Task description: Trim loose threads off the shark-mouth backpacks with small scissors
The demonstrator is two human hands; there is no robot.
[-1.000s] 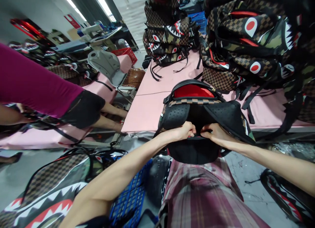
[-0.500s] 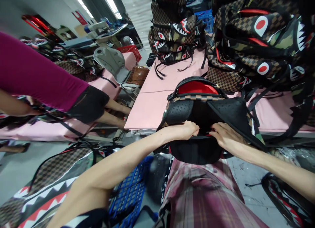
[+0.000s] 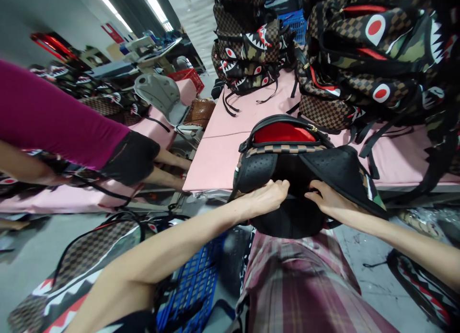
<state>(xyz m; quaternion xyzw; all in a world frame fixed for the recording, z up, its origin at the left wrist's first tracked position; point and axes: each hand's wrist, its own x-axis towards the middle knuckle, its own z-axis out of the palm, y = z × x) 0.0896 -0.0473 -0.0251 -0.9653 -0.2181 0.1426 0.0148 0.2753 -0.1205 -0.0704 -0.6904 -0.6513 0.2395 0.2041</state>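
Observation:
A black backpack [image 3: 332, 166] with brown checkered trim rests at the pink table's front edge, its back panel and padded straps facing me. Its top gapes, and a red lining [image 3: 282, 133] shows inside. My left hand [image 3: 270, 197] is closed, fingers curled on the black middle of the back panel. Opposite it, across a small gap, my right hand [image 3: 326, 200] has its fingers bent and pinched against the same panel. The fingertips of both hands are partly hidden, so the exact edge they grip cannot be made out.
Stacks of checkered backpacks [image 3: 247, 50] and a larger pile [image 3: 391, 60] stand on the pink table [image 3: 212, 165]. A blue crate [image 3: 201, 280] and another backpack [image 3: 89, 246] are low on my left. A person in a purple top [image 3: 64, 117] works at the left table.
My view has shifted slightly. The backpack stays in place with both hands on it. My left hand is raised a little off the panel's lower fold. The person at left has moved an arm.

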